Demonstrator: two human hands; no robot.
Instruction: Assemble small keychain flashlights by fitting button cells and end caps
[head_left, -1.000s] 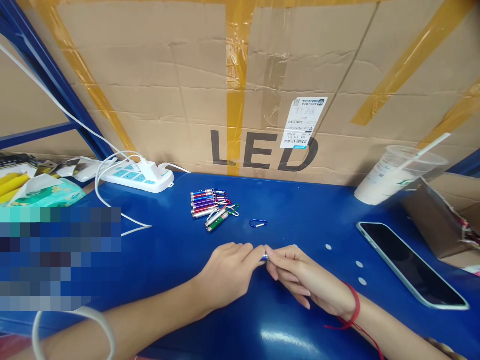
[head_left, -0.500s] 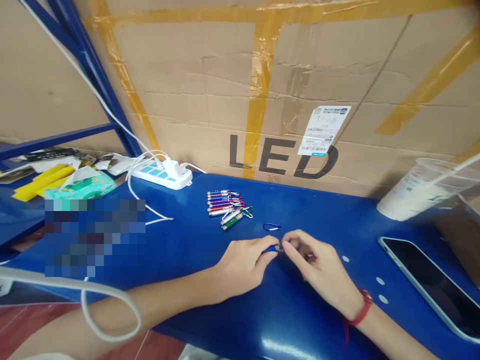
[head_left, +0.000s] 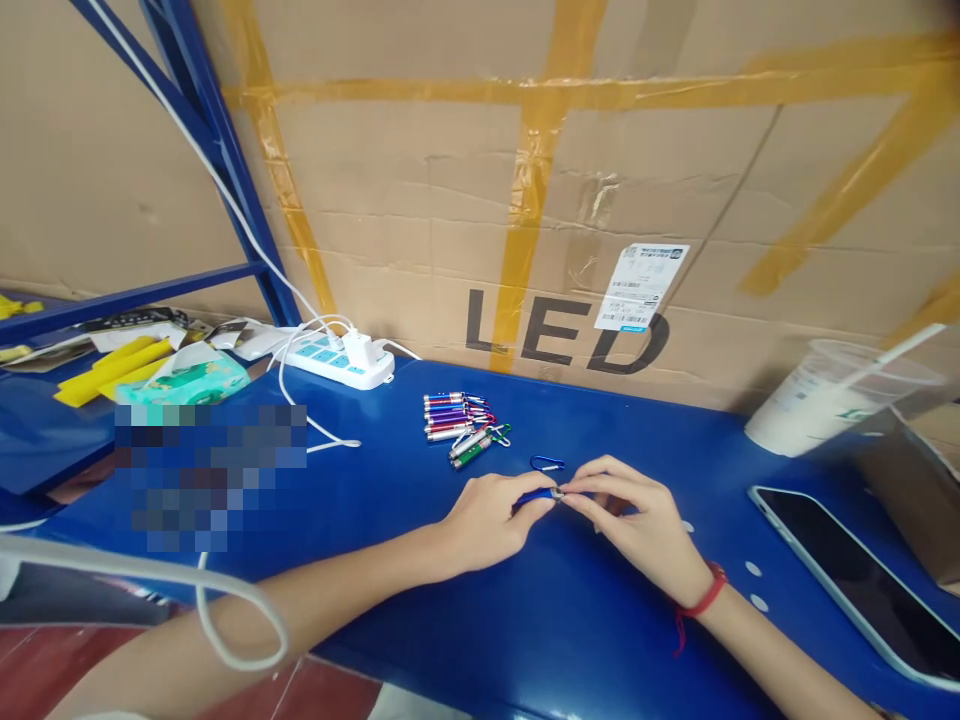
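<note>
My left hand (head_left: 487, 525) is closed around a blue mini flashlight (head_left: 534, 496), its silver end poking out toward the right. Thumb and fingertips of my right hand (head_left: 637, 515) pinch at that silver end; any small part between them is too tiny to make out. Just beyond my fingers, a loose blue carabiner clip (head_left: 547, 464) lies on the blue table (head_left: 420, 640). Further back and to the left, several mini flashlights (head_left: 454, 418) in red, blue, purple, silver and green lie side by side, with carabiner clips at their right ends.
A white power strip (head_left: 341, 362) with cables stands at the back left. To the right lie a phone (head_left: 855, 580) and a plastic cup (head_left: 817, 405) with a straw. A large cardboard box (head_left: 420, 220) lines the back edge. A white cable loop (head_left: 244, 660) crosses my left forearm.
The view has shifted slightly. My right fingers have straightened and now pinch the flashlight's silver end with the fingertips; my left hand keeps its hold.
</note>
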